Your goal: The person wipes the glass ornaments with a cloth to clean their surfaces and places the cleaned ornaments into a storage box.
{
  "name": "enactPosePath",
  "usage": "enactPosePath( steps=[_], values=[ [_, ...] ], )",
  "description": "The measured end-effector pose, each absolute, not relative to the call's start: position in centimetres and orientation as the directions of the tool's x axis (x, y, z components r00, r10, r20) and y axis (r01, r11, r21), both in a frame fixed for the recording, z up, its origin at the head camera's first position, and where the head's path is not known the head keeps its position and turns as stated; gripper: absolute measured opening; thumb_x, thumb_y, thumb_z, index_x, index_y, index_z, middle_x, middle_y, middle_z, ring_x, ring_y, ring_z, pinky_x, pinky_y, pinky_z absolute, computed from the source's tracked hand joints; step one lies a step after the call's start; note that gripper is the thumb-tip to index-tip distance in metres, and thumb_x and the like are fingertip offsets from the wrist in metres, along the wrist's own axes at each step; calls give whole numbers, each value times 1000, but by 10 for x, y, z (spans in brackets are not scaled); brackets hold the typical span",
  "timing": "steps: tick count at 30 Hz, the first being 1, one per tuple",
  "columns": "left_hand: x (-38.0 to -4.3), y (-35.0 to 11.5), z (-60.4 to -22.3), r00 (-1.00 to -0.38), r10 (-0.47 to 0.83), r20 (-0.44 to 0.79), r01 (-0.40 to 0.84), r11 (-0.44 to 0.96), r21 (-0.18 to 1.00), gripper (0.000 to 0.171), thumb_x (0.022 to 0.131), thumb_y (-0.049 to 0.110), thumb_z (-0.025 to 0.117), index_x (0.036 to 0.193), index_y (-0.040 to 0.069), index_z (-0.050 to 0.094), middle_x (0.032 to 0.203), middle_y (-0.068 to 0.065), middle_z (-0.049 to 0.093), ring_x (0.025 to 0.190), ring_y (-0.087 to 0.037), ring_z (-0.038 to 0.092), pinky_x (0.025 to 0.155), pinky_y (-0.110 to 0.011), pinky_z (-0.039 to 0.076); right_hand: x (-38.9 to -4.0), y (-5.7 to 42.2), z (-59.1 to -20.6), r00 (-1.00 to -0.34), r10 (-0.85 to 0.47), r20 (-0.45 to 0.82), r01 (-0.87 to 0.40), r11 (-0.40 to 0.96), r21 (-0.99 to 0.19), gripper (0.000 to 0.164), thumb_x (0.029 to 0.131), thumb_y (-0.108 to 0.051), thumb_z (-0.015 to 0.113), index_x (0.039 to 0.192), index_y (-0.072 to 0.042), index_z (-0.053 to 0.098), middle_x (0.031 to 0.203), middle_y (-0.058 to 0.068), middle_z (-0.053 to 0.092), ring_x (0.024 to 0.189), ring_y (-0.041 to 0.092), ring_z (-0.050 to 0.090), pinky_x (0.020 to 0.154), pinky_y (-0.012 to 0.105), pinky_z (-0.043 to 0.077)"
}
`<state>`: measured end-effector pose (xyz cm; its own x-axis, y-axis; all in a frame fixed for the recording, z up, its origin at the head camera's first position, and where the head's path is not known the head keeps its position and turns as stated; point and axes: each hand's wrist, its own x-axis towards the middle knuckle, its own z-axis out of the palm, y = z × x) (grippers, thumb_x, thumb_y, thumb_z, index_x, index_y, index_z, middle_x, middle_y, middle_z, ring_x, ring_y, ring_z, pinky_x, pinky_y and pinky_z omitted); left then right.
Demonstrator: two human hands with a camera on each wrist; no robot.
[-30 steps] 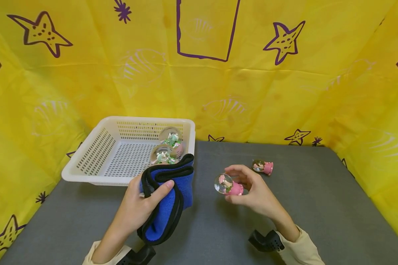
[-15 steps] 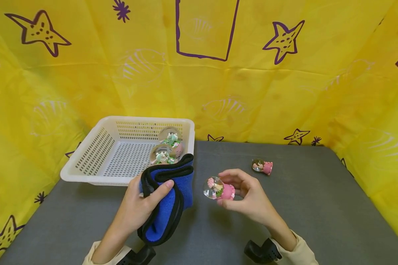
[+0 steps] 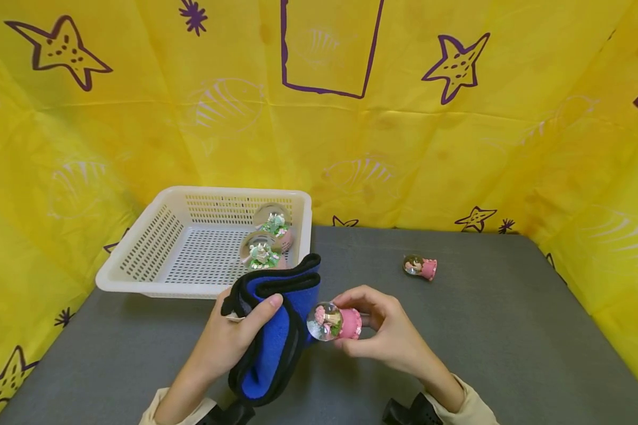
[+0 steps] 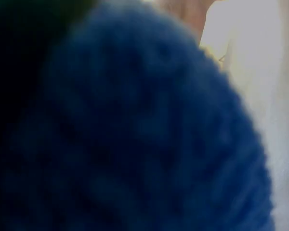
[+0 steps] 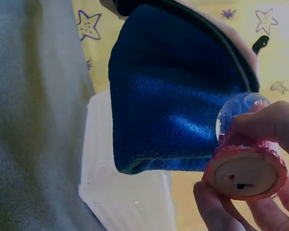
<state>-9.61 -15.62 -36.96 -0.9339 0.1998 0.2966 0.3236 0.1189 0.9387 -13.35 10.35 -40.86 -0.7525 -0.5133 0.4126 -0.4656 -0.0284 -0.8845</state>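
Observation:
A folded blue cloth with black edging [image 3: 276, 336] is gripped in my left hand [image 3: 231, 339], thumb laid over its front. My right hand [image 3: 385, 330] holds a small snow globe [image 3: 324, 321] by its pink base [image 3: 351, 323], tilted on its side with the glass toward the cloth. In the head view the glass dome is right at the cloth's right edge. The right wrist view shows the pale underside of the base [image 5: 245, 175] between thumb and fingers, with the cloth [image 5: 168, 96] behind. Blurred blue cloth [image 4: 144, 125] fills most of the left wrist view.
A white perforated plastic basket [image 3: 138, 251] stands at the back left, with two larger snow globes [image 3: 271, 221] at its right end. Another small pink-based snow globe [image 3: 420, 267] lies on its side on the grey table [image 3: 484, 330]. A yellow patterned curtain [image 3: 361, 141] encloses the table.
My right hand has carried the small snow globe left and toward me, up to the cloth. The cloth in my left hand has shifted slightly right and down.

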Motion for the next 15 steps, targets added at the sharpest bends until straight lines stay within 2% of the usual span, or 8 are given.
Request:
enactPosePath(
  steps=[2,3,6,9,10,12,15],
  values=[
    [-95,-155,-372,-927,210,312,342,130,931,26,99,7,54,124,0,62,108,-6,72,88,-11,71,73,-28,59,-134,103,-409,-751,-517,411,-462,-34,-886,42,74,6,80,112,-5,65,108,15,67,92,9,65,78,29,60],
    [-95,-154,-373,-919,223,325,358,126,925,31,100,6,53,129,0,59,118,-10,70,98,-9,69,79,-25,58,-134,102,-410,-748,-517,416,-466,-37,-884,42,74,5,80,112,-4,66,107,16,67,92,10,65,77,29,61],
    [-94,-152,-375,-895,280,347,386,96,917,39,100,5,50,139,3,51,131,-14,63,111,-7,64,90,-20,53,-134,101,-411,-746,-498,442,-489,-41,-871,40,74,5,80,112,-1,67,106,18,68,91,10,65,76,30,61],
    [-95,-149,-379,-854,370,366,411,49,910,49,98,2,50,146,8,43,137,-15,58,116,-9,60,96,-22,51,-133,101,-410,-776,-452,439,-479,-29,-877,40,73,6,81,110,-1,68,104,20,69,87,8,67,73,29,61],
    [-95,-148,-380,-836,400,377,430,48,902,51,97,1,51,146,10,42,134,-15,57,114,-11,60,95,-24,52,-133,100,-410,-787,-437,435,-471,-28,-882,40,72,7,81,109,-1,68,103,21,69,86,7,67,72,29,61],
    [-96,-146,-382,-798,459,391,468,64,881,60,94,-1,54,150,12,35,141,-14,53,119,-15,58,100,-25,49,-133,100,-409,-805,-413,425,-454,-32,-890,39,72,7,80,108,0,67,101,22,69,81,7,68,69,29,61],
    [-94,-140,-384,-790,514,335,439,92,894,71,93,1,60,153,20,28,142,-9,51,121,-18,58,103,-25,48,-133,99,-408,-814,-413,410,-420,-71,-905,35,74,8,78,106,5,65,97,19,70,75,7,69,65,29,61]
  ],
)
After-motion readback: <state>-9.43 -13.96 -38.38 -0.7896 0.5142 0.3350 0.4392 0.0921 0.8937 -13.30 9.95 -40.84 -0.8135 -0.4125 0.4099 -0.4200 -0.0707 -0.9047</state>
